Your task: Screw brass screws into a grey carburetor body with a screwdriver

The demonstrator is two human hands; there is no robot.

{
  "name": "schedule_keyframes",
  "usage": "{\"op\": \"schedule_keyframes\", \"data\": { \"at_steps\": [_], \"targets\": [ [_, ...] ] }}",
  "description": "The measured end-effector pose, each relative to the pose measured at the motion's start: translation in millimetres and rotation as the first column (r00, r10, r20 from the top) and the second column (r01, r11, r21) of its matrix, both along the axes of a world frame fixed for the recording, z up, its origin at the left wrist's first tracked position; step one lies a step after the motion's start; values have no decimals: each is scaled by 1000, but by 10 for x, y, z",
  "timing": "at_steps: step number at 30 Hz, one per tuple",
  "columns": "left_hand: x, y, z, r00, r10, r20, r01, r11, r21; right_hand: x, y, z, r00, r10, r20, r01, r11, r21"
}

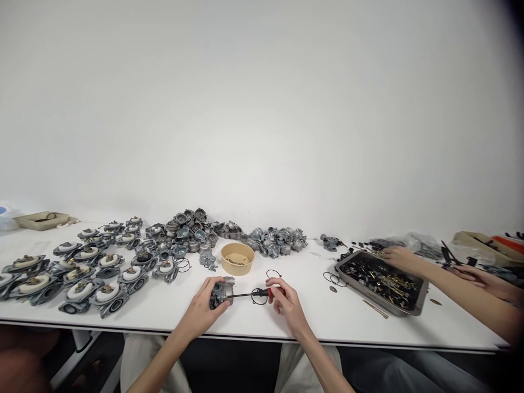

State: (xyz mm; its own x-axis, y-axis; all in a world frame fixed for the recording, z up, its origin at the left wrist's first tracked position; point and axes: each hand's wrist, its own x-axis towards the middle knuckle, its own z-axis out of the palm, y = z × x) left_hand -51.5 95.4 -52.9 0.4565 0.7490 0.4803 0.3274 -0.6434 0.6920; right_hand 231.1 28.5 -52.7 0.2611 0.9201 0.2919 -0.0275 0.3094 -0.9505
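Observation:
My left hand (200,307) is wrapped round a grey metal carburetor (226,290) just above the table near its front edge. In my right hand (289,307) is a screwdriver (258,293) with a black and red handle. Its thin shaft points left, and the tip meets the carburetor's right side. Whether the tip sits in a screw is too small to tell. A thin black rubber ring (254,301) lies beneath the screwdriver. Just behind the hands stands a round tan bowl (237,269) with small parts at its bottom.
Several carburetors with white floats (108,292) cover the table's left side. Grey metal bodies (190,232) and smaller metal covers (278,243) are heaped by the wall. At right, a co-worker's hand (403,259) reaches over a metal tray (379,303) of small parts.

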Motion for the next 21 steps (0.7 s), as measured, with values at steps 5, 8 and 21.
{"op": "schedule_keyframes", "data": {
  "at_steps": [5,8,21],
  "targets": [
    [4,9,-12,1000,-1,2,1,1000,9,10,4,-4,1000,6,1,-6,1000,-7],
    [1,12,-16,1000,-2,4,2,1000,9,4,46,-33,1000,-15,13,15,1000,-26],
    [8,4,-8,1000,-5,5,5,1000,5,35,-42,44,994,105,-34,-103,994,32]
  ]
}}
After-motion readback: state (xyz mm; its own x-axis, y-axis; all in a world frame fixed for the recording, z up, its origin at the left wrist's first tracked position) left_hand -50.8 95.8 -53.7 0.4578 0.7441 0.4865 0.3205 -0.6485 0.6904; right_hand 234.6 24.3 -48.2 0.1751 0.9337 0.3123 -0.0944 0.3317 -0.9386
